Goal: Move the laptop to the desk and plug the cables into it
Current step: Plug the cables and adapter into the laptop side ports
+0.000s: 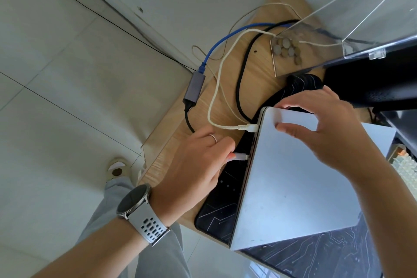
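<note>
- Head view: the closed silver laptop (300, 178) lies on a dark patterned mat (216, 207) on the wooden tabletop (259, 74), its port edge facing left.
- One white cable (216, 88) already sits in a port near the laptop's far corner.
- The left hand (194, 162) pinches a second white connector (241, 156) between curled fingers (225, 143), its tip right at the laptop's side; whether it is seated I cannot tell.
- The right hand (327, 128) braces the laptop's far end, fingers spread and bent over lid and rear edge.
- Risk: a plug pushed in at an angle may jam or bend; without the bracing hand, the push would likely slide the laptop on the mat.
- Risk: the grey adapter (193, 88) with its blue cable (228, 38) sits at the tabletop's left edge, so a tug could drop it to the floor.
- Room: open tabletop between the cable loops; the laptop's near corner juts past the tabletop's front edge. A clear stand (361, 18) and coins (286, 49) crowd the far side.
</note>
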A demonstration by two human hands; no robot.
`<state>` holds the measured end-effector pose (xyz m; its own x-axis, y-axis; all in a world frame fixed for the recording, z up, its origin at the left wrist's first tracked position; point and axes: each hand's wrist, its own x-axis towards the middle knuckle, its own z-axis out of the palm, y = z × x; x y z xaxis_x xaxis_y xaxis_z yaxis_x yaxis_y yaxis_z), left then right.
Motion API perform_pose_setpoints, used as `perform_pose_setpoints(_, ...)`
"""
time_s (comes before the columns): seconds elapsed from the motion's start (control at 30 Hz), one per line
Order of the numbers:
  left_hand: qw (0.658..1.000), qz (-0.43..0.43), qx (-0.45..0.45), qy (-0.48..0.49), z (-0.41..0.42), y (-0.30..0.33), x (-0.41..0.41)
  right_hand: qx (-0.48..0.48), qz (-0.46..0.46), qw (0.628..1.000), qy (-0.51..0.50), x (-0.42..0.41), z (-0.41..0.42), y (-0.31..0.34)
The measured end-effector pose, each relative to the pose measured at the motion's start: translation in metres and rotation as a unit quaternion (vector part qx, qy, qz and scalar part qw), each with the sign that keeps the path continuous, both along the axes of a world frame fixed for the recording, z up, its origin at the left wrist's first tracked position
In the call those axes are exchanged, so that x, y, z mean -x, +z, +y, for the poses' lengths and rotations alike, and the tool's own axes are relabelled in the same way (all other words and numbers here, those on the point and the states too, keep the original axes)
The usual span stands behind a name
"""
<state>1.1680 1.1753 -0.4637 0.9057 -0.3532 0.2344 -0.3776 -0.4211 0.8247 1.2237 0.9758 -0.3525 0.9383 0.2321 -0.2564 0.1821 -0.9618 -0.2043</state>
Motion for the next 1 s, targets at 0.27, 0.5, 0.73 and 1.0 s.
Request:
perform_pose_setpoints(0.27,0.999,-0.002,0.032,0.025,-0.0022,0.001,0.001,-0.008,-0.004,1.0,0.001,-0.0017,-0.0009,0.0009)
perform_pose_setpoints(0.5,0.999,0.003,0.032,0.027,-0.003,-0.0015,-0.0003,-0.012,-0.002,1.0,-0.002,-0.0018,-0.0009,-0.0002)
perform_pose_setpoints(0.73,0.999,0.005,0.034,0.014,-0.0026,-0.0032,-0.0034,-0.015,0.01,1.0,-0.006,-0.0026,-0.0017,-0.0007)
perform_pose_setpoints(1.0,0.999,-0.004,0.049,-0.01,0.0004,-0.0042,-0.0058,-0.024,0.015,1.0,-0.007,-0.0026,-0.0008,-0.0003)
